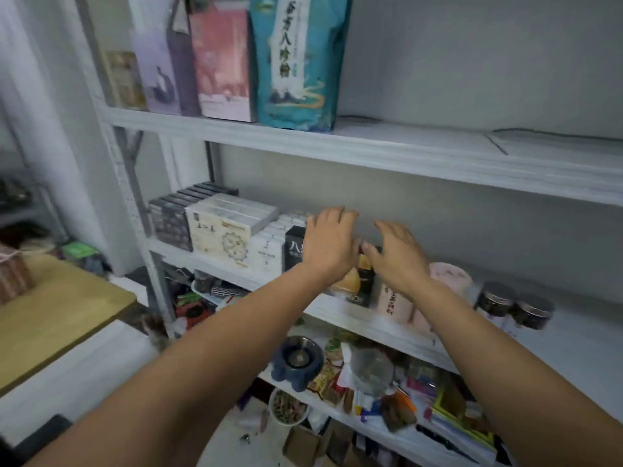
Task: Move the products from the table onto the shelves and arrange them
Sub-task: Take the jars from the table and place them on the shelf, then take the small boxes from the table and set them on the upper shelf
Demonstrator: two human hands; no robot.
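My left hand (330, 244) and my right hand (397, 254) reach side by side over the middle shelf (371, 323), fingers apart. Both rest on the top of a black box with an orange picture (357, 288) that stands on that shelf; whether they grip it is unclear. To the left stand a black box with white characters (294, 247), white boxes (266, 251), a cream box (222, 237) and a row of dark boxes (168, 220). To the right are pink canisters (394, 305) and two dark-lidded jars (495, 298).
The upper shelf (404, 146) holds a teal bag (296, 62), a pink box (222, 62) and a purple box (158, 69) at its left end. The lower shelf is cluttered, with a blue bowl (296, 360). A wooden table (50, 315) stands at the left.
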